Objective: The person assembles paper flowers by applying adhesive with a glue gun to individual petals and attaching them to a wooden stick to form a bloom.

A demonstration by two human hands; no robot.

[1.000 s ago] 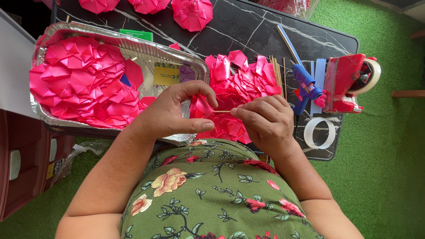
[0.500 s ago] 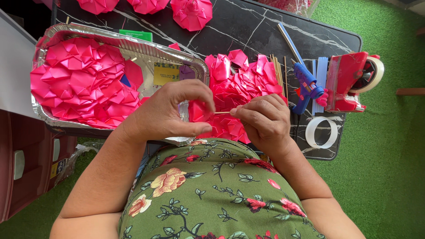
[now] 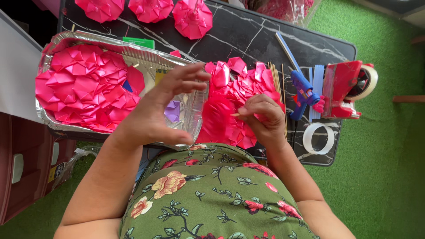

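Note:
My right hand (image 3: 262, 118) pinches a thin wooden stick with a pink folded paper flower (image 3: 215, 116) on it, over a heap of pink folded paper pieces (image 3: 241, 79) on the black marble table (image 3: 248, 35). My left hand (image 3: 166, 106) hovers open, fingers spread, just left of the flower and above the foil tray's (image 3: 57, 42) right end. The tray is filled with several pink folded paper shapes (image 3: 84, 88) and one purple one (image 3: 172, 110).
Three finished pink paper flowers (image 3: 150, 9) lie along the table's far edge. A blue glue gun (image 3: 303, 90), a bundle of wooden sticks (image 3: 278, 77), a red tape dispenser (image 3: 347, 88) and a clear tape roll (image 3: 318, 138) sit at the right. Green turf surrounds the table.
My left hand has let go of the flower and opened, drawing back to the left. My right hand still holds the stick with the flower.

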